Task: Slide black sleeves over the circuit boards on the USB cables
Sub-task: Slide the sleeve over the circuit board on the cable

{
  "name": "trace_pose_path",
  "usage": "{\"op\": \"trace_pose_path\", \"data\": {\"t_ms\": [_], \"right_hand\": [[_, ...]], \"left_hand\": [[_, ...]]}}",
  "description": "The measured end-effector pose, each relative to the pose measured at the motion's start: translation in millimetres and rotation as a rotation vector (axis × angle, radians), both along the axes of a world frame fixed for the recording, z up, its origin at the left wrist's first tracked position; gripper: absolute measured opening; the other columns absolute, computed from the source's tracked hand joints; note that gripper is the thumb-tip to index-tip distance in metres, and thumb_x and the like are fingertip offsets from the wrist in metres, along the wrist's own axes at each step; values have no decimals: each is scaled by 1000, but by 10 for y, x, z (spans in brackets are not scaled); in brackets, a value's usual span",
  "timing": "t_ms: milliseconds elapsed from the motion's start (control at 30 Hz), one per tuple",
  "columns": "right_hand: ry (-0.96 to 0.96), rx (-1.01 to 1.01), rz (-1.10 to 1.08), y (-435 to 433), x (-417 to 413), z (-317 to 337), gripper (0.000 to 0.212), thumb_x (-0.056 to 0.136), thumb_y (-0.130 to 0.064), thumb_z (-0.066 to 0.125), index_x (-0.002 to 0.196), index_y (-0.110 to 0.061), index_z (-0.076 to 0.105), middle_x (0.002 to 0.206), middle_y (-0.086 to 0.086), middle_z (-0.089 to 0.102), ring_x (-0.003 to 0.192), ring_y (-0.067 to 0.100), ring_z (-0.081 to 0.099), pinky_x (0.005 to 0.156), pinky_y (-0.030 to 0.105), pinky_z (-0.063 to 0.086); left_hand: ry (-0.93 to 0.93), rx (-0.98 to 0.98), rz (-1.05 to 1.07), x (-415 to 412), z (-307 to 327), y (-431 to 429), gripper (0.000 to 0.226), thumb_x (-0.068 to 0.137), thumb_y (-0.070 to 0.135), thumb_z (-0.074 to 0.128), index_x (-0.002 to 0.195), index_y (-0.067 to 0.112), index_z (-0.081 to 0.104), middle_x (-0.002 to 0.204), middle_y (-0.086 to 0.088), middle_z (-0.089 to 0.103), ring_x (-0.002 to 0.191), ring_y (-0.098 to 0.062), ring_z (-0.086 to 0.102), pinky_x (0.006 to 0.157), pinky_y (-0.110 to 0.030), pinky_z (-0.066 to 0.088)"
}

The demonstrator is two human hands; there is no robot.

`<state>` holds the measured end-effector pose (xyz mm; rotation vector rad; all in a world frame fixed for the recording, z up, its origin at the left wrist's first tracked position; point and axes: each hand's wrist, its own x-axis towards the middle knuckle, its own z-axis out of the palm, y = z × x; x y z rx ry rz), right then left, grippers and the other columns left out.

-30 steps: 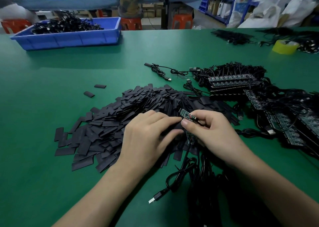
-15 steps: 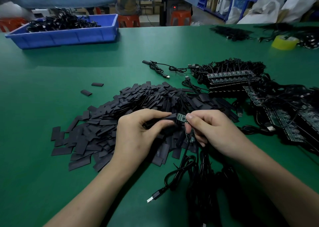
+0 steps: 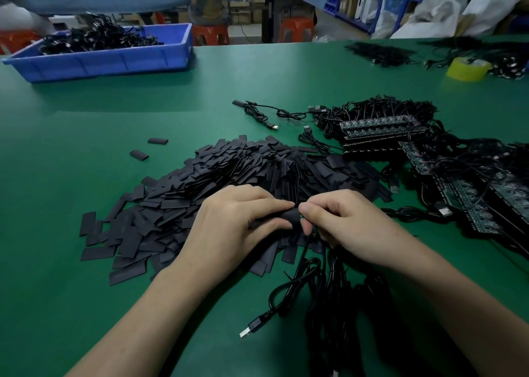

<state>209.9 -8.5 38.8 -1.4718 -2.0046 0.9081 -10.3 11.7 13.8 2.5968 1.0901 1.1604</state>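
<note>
Black sleeves [image 3: 229,182]; green table [image 3: 143,113]; blue bin [image 3: 114,61]; yellow tape [image 3: 467,68].

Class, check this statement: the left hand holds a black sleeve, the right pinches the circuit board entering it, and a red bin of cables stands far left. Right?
One error: the bin is blue, not red, as the head view shows. The rest stands: the left hand holds the black sleeve, the right hand pinches the circuit board entering it.

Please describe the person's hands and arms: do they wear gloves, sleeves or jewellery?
The left hand and right hand are bare: no gloves, rings or watch. The forearms are bare too, with no cuff in view.
</note>
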Motion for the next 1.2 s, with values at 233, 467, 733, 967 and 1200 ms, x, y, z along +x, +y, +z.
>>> {"op": "trace_pose_path", "data": {"t_ms": [233,467,733,967,1200], "right_hand": [[50,-45,40,15,28,-30,37,104,-43,46,80,-35,72,52,-6,54,51,8,49,62,34,43],[272,-170,119,43,52,-28,41,109,-28,45,78,-21,71,51,-7,42,49,12,44,58,28,49],[273,-157,147,49,63,-87,39,109,-34,45,84,-20,72,49,-7,44,47,12,48,60,25,49],[276,121,-3,31,64,-69,9,100,-24,64,106,-29,68,78,-3,72,76,12,72,72,27,57],[238,445,-34,6,51,-110,6,94,-12,72,96,-18,71,83,-10,72,80,12,73,67,38,58]], "left_hand": [[-68,-96,-61,26,-20,-9,28,90,32,77,115,21,79,96,7,70,90,-7,66,81,-32,56],[-168,-177,-81,52,21,-44,23,90,23,77,112,18,79,94,7,70,89,-8,66,80,-21,51],[-191,-196,-58,102,11,-82,23,88,23,79,110,20,80,91,5,70,86,-10,67,76,-25,53],[-288,-253,35,99,19,-54,20,87,27,79,107,24,81,92,12,73,88,-7,68,78,-19,50],[-428,-369,44,99,11,-41,17,88,22,79,104,25,81,91,10,74,90,-9,69,79,-17,50]]}}
